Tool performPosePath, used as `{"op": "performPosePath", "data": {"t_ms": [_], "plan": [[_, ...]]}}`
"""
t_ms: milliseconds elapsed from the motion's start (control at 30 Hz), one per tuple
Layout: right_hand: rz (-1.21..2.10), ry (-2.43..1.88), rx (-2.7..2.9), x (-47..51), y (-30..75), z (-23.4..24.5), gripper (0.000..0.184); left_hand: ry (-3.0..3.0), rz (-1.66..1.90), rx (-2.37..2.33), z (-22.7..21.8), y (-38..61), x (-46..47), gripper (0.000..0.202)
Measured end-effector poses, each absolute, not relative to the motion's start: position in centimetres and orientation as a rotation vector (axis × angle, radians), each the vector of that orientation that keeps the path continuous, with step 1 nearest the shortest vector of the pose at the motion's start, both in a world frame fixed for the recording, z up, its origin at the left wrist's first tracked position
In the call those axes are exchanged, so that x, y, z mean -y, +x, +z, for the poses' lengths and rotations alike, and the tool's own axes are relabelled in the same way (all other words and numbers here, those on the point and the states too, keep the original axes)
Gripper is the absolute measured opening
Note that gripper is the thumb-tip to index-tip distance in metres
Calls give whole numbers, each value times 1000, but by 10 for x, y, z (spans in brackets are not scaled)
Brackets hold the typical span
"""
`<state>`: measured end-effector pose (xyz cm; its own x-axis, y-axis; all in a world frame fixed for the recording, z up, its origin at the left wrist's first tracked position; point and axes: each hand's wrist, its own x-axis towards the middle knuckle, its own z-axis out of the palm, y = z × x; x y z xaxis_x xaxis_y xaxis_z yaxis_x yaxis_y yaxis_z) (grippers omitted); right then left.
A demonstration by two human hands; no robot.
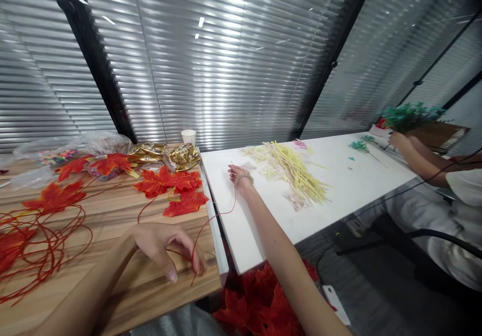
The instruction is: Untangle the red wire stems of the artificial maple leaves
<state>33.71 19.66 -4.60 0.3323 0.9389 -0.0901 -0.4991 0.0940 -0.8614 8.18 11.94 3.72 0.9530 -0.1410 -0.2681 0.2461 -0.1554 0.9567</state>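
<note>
A thin red cord [222, 213] runs in a loose curve between my two hands. My left hand [169, 248] is over the front edge of the wooden table, its fingers curled with the cord passing through them and its thumb held apart. Farther off, my right hand [238, 174], a beaded bracelet on its wrist, pinches the cord above the white table. Beyond my left hand lie red-orange fabric maple leaves [184, 203], strung along cord. A big tangle of red cord [48, 245] spreads at the left, with more leaves [56, 197] about it.
Gold foil packets [183, 156], a paper cup [189, 136] and plastic bags of colourful bits [58, 156] stand at the back. Yellow strips [297, 170] lie on the white table [361, 170]. More red leaves [259, 301] are below. A co-worker's hands [399, 140] hold teal foliage [410, 117] at right.
</note>
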Motion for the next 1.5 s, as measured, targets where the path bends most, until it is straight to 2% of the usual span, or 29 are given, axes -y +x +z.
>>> {"op": "performPosePath", "data": {"t_ms": [133, 467, 667, 1000, 1233, 1400, 1500], "plan": [[1162, -966, 536, -199, 346, -47, 13, 1644, -300, -98, 42, 78, -121, 22], [1079, -952, 433, -202, 361, -46, 12, 1554, 198, -341, 36, 38, -139, 23], [941, -995, 413, -207, 364, -50, 10, 1462, 395, -356, 27, 37, -141, 32], [850, -1150, 591, -210, 359, -59, 15, 1338, 632, -571, 29, 56, -139, 36], [779, -1299, 747, -213, 352, -63, 18, 1304, 741, -713, 23, 65, -144, 31], [719, -1385, 768, -217, 349, -71, 32, 1328, 788, -819, 21, 72, -142, 27], [691, -1401, 812, -219, 347, -76, 33, 1363, 793, -859, 17, 77, -141, 29]]}}
